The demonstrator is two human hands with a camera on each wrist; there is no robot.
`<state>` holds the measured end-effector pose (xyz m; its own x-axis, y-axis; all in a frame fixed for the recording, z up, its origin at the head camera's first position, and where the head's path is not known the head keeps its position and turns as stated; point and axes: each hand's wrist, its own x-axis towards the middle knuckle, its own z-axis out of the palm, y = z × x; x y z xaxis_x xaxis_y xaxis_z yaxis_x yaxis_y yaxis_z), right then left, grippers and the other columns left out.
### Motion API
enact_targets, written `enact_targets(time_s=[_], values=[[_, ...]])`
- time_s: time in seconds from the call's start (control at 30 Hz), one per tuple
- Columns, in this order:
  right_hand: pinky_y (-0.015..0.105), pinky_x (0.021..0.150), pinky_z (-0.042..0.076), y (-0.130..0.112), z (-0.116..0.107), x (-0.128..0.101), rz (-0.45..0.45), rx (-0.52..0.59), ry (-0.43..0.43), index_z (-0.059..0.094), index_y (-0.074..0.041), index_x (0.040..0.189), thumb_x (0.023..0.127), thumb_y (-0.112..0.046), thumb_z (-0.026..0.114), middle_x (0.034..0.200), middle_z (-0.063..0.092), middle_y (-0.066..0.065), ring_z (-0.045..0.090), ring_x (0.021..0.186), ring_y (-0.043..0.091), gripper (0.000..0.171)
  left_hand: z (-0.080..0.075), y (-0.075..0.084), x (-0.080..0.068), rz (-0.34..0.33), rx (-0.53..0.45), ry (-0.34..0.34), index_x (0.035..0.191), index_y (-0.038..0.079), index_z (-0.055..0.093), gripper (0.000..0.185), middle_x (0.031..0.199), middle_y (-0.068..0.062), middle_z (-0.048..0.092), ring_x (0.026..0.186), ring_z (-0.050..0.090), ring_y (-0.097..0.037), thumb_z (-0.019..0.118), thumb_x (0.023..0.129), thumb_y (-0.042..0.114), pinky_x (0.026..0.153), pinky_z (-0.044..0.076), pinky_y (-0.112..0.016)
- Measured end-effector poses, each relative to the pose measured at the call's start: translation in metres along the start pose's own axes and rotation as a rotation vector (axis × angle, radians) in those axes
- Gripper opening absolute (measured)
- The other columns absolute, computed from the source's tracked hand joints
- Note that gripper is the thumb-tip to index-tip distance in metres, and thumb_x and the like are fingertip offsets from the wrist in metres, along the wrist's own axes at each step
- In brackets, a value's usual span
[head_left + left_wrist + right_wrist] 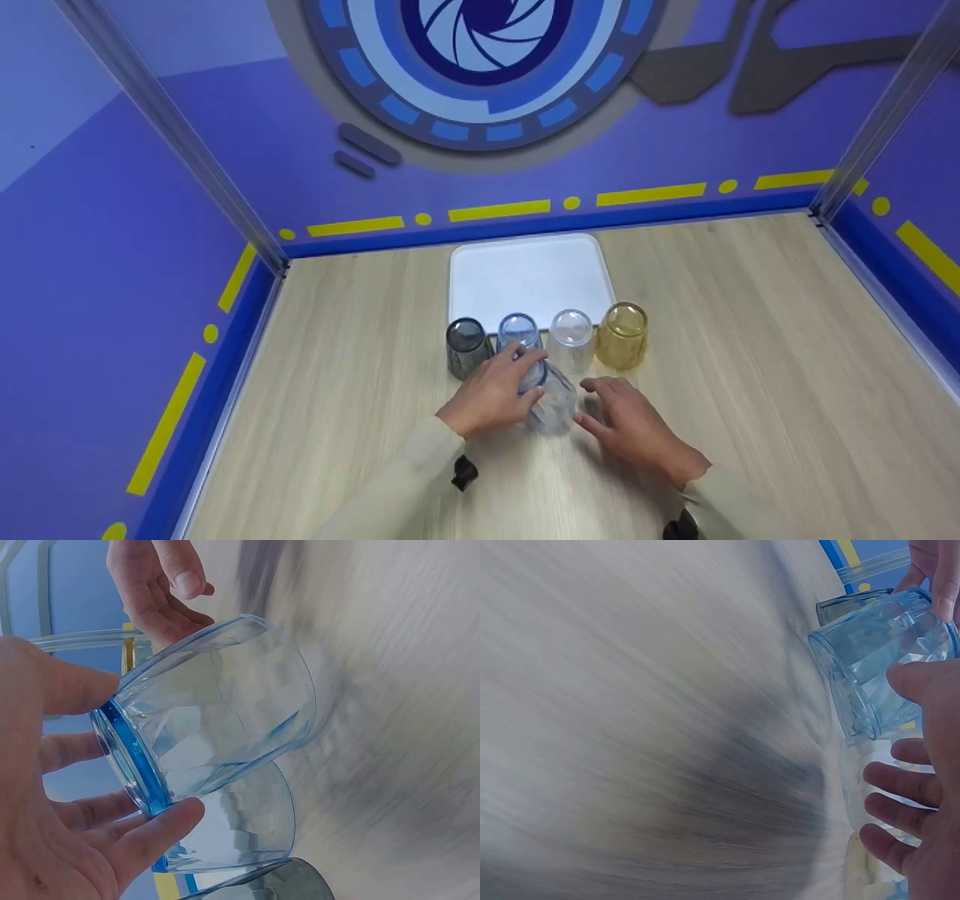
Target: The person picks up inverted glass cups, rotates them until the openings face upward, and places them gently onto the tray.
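While a blue-tinted glass [551, 401] is gripped at its base by the left hand [491, 397], tilted above the table [750, 360] near its middle, just before four upturned glasses, the right hand [634, 427] is held slack-fingered beside it. Lifting seems underway; a steadier hold is needed next.

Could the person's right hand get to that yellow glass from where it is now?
Probably yes. The right hand lies open on the table just in front of the yellow glass, and nothing stands between them.

You're at a staged recording booth: purple printed walls [112, 247] with a camera-shutter logo [480, 45], aluminium frame posts [172, 127], and a wood-grain tabletop [750, 360].
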<state>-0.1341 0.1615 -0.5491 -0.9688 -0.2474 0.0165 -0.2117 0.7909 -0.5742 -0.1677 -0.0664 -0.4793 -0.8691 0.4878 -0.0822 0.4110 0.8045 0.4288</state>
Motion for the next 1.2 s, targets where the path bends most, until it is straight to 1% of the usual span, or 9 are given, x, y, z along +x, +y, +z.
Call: enact_targets(time_s=[0.33,0.5,0.63,0.73,0.97,1.1,1.2], values=[[0.048,0.102,0.044,0.0015,0.0005,-0.0019,0.009,0.037,0.001,0.056,-0.012,0.128,0.087,-0.039,0.069,0.126,0.06,0.004,0.053,0.12,0.023,0.05,0.0003,-0.0019,-0.0011,-0.013,-0.051,0.006,0.143,0.031,0.043,0.049,0.141,-0.003,0.046,0.126,0.054,-0.024,0.056,0.095,0.038,0.099,0.049,-0.046],[0.048,0.1,0.045,0.0013,0.0006,-0.0021,-0.006,0.033,0.004,0.054,-0.012,0.129,0.087,-0.04,0.07,0.124,0.06,0.005,0.054,0.119,0.024,0.054,0.0002,-0.0036,-0.0016,-0.003,-0.079,0.01,0.143,0.026,0.044,0.05,0.14,-0.002,0.047,0.126,0.054,-0.023,0.056,0.096,0.037,0.1,0.049,-0.046],[0.05,0.101,0.045,0.001,0.0008,-0.0023,0.008,0.044,-0.006,0.052,-0.012,0.132,0.086,-0.044,0.069,0.125,0.059,0.004,0.054,0.12,0.024,0.058,0.0004,-0.0044,-0.0016,0.006,-0.093,0.016,0.143,0.024,0.044,0.05,0.139,-0.001,0.048,0.126,0.054,-0.022,0.056,0.096,0.036,0.101,0.048,-0.045],[0.05,0.101,0.044,0.0012,0.0015,-0.0026,0.019,0.054,-0.013,0.051,-0.013,0.134,0.086,-0.046,0.069,0.126,0.058,0.004,0.053,0.121,0.024,0.06,0.0006,-0.0048,-0.0018,0.004,-0.097,0.015,0.143,0.025,0.044,0.05,0.139,-0.001,0.048,0.126,0.053,-0.022,0.056,0.096,0.036,0.101,0.048,-0.045],[0.048,0.1,0.045,0.002,0.0037,-0.0032,0.021,0.063,-0.012,0.051,-0.015,0.134,0.086,-0.044,0.069,0.125,0.058,0.002,0.053,0.119,0.022,0.059,0.0016,-0.0065,-0.0021,-0.011,-0.104,0.011,0.142,0.031,0.043,0.049,0.142,-0.002,0.047,0.129,0.051,-0.024,0.055,0.096,0.039,0.103,0.046,-0.047],[0.049,0.101,0.045,0.0029,0.0041,-0.004,0.021,0.097,-0.014,0.05,-0.016,0.135,0.086,-0.046,0.069,0.127,0.058,0.002,0.053,0.121,0.022,0.061,0.0034,-0.0082,-0.0022,-0.015,-0.128,0.015,0.142,0.029,0.044,0.048,0.141,-0.001,0.047,0.131,0.049,-0.023,0.056,0.096,0.038,0.105,0.044,-0.048],[0.05,0.103,0.044,0.0033,0.0047,-0.0044,0.032,0.128,-0.021,0.049,-0.016,0.136,0.086,-0.045,0.07,0.129,0.057,0.004,0.052,0.124,0.024,0.062,0.0046,-0.0093,-0.0028,-0.017,-0.157,0.019,0.142,0.028,0.044,0.048,0.141,0.0,0.047,0.132,0.048,-0.022,0.056,0.096,0.036,0.107,0.043,-0.047]])
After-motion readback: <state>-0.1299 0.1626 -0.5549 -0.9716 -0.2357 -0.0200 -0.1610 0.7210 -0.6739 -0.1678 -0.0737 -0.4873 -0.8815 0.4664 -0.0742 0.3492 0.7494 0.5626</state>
